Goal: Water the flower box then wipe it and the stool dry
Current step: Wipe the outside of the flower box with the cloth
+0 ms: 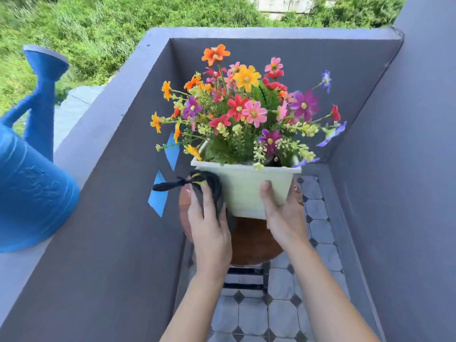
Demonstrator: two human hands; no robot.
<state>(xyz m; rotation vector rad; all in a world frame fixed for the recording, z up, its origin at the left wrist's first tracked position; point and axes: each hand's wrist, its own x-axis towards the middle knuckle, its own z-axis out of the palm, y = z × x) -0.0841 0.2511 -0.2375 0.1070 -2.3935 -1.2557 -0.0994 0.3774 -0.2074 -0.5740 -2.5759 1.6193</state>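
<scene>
A pale green flower box (pixel 243 186) full of many-coloured flowers (pixel 246 107) stands on a round brown stool (pixel 251 239). My left hand (pixel 209 225) presses a dark grey cloth (pixel 212 186) against the box's left side, just under the rim; a twisted tail of the cloth sticks out to the left. My right hand (pixel 283 218) grips the box's front right corner, thumb on the front face and fingers hidden behind. The blue watering can (pixel 32 188) rests on the ledge at far left, spout pointing up and away.
Grey balcony walls (pixel 118 193) close in on the left, back and right. Blue tape strips (pixel 158 193) mark the left wall. The floor has grey and black tiles (pixel 281 314). The stool's black frame (pixel 246 277) shows below its seat. Grass lies beyond the wall.
</scene>
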